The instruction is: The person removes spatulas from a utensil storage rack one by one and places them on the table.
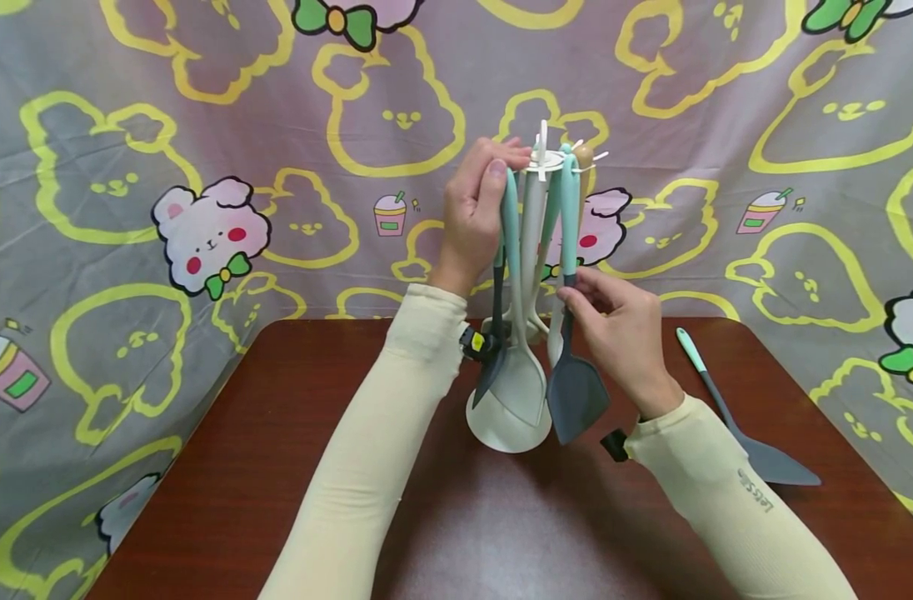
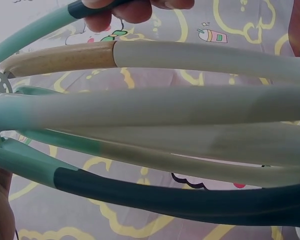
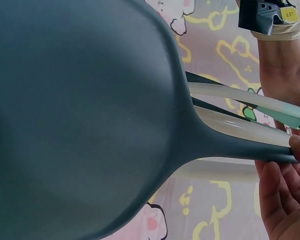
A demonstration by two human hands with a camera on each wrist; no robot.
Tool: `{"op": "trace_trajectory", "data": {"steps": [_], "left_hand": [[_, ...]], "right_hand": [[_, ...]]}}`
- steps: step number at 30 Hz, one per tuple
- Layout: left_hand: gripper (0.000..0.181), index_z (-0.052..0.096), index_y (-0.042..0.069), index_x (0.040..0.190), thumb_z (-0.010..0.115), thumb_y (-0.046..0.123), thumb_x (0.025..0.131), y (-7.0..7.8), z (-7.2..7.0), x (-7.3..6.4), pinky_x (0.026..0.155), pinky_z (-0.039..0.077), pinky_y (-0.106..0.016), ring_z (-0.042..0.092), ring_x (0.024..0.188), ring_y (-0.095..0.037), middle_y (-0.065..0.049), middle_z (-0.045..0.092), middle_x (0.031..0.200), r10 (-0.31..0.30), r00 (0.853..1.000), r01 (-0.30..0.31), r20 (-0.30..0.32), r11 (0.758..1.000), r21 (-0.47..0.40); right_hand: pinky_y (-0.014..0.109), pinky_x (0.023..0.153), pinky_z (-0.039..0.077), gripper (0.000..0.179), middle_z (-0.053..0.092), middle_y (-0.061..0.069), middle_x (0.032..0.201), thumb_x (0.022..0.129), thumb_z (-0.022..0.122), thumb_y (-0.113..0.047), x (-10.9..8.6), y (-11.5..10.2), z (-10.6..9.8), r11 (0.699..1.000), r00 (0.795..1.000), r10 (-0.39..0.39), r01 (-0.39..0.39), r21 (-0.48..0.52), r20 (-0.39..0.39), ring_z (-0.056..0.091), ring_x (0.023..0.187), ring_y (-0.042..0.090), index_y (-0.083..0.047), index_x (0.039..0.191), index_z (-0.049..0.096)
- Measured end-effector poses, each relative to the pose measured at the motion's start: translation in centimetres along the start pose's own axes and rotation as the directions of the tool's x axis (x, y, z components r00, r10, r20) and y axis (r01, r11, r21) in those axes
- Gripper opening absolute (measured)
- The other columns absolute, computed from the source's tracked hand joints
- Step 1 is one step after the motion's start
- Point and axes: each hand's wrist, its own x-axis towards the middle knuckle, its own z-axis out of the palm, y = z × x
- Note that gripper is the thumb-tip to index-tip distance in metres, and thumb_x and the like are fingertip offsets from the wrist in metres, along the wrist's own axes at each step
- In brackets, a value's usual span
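Observation:
A white utensil rack (image 1: 509, 432) stands on the table, hung round with cooking utensils. At its top, my left hand (image 1: 471, 208) holds the rim, fingers over it and thumb beside a mint handle. My right hand (image 1: 625, 329) pinches the dark shaft of a turner (image 1: 578, 400) with a mint handle, whose upper end is against the rack's top. Whether it sits on a hook cannot be told. The turner's broad dark blade (image 3: 85, 110) fills much of the right wrist view. Right fingertips (image 2: 135, 11) show at the top of the left wrist view.
Another dark turner (image 1: 771, 462) with a mint handle lies on the brown table (image 1: 314, 467), right of the rack. A pale utensil (image 1: 520, 383) and a dark one (image 1: 491, 375) hang at the rack's front left. A patterned curtain (image 1: 276, 150) stands behind.

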Motion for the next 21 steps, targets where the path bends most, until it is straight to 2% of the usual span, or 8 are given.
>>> {"op": "trace_trajectory", "data": {"steps": [2,12,21], "left_hand": [[0.03,0.061,-0.017,0.098,0.035,-0.003,0.096,-0.5,0.1,0.0,0.116,0.041,-0.028,0.061,0.111,-0.045,-0.033,0.061,0.099,0.0,1.0,0.0,-0.003,1.0,0.0],[0.03,0.061,-0.017,0.098,0.035,-0.002,0.096,-0.6,0.1,-0.1,0.116,0.041,-0.027,0.061,0.112,-0.045,-0.033,0.061,0.1,-0.001,1.0,0.001,-0.004,1.0,-0.005],[0.029,0.059,-0.018,0.097,0.033,-0.005,0.096,1.0,0.0,-0.1,0.116,0.042,-0.029,0.061,0.109,-0.048,-0.034,0.06,0.098,0.002,1.0,-0.002,-0.004,1.0,-0.001]], "right_hand": [[0.001,0.07,0.048,0.019,0.076,0.015,0.085,0.087,0.075,-0.009,-0.1,0.0,-0.1,1.0,1.0,0.004,-0.004,-0.003,0.001,0.057,0.071,-0.018,0.0,0.104,0.075],[0.001,0.069,0.048,0.019,0.075,0.016,0.085,0.087,0.075,-0.009,-0.2,0.0,-0.2,1.0,1.0,0.011,-0.011,0.005,-0.007,0.057,0.07,-0.016,-0.001,0.103,0.075],[0.002,0.063,0.046,0.017,0.074,0.014,0.081,0.088,0.074,-0.01,-0.5,-0.1,-0.3,1.0,1.0,-0.001,0.001,0.006,-0.006,0.057,0.066,-0.016,-0.001,0.102,0.075]]}}
